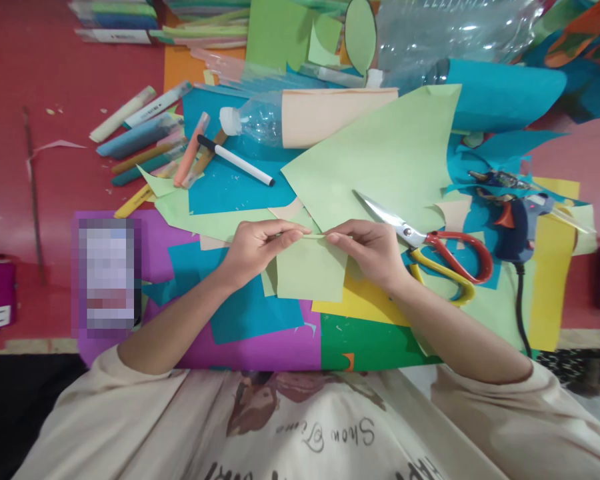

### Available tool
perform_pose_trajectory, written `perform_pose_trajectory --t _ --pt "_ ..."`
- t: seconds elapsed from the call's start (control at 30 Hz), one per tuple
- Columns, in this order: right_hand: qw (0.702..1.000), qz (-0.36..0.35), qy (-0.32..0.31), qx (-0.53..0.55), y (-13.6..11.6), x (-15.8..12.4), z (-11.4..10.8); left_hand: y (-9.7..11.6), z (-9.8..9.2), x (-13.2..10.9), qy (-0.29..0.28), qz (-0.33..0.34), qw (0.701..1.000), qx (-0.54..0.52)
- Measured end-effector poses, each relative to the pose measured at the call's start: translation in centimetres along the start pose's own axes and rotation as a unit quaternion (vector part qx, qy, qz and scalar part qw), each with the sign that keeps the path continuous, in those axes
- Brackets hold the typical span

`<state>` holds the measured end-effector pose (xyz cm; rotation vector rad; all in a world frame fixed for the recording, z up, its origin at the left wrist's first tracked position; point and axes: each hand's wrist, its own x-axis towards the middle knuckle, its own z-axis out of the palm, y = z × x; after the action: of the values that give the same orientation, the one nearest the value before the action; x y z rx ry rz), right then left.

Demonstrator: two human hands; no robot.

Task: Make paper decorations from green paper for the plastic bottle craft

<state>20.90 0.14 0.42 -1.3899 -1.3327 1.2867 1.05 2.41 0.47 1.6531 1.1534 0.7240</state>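
A small sheet of light green paper [311,270] hangs between my hands, its top edge folded over in a narrow strip. My left hand [257,250] pinches the left end of that folded edge between thumb and fingers. At the other end, my right hand [370,250] grips the same edge in a like pinch. Just right of my right hand lie scissors [407,232] with one red and one yellow handle, blades apart. A larger light green sheet [380,153] spreads out beyond my hands.
A bottle wrapped in peach paper [337,119] lies beyond, with a white marker [237,160] before it. Several markers [145,137] sit at left, near a blurred phone [110,273]. A glue gun [520,223] rests at right. Purple paper [260,350] and green card [370,343] line the near edge.
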Motion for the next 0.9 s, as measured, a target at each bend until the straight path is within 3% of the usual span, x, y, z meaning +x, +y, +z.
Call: perform_pose_trajectory --t 0.9 --pt "1.000 0.008 0.002 0.030 0.16 0.00 -0.04 0.16 0.16 0.24 -0.002 -0.008 0.998 -0.062"
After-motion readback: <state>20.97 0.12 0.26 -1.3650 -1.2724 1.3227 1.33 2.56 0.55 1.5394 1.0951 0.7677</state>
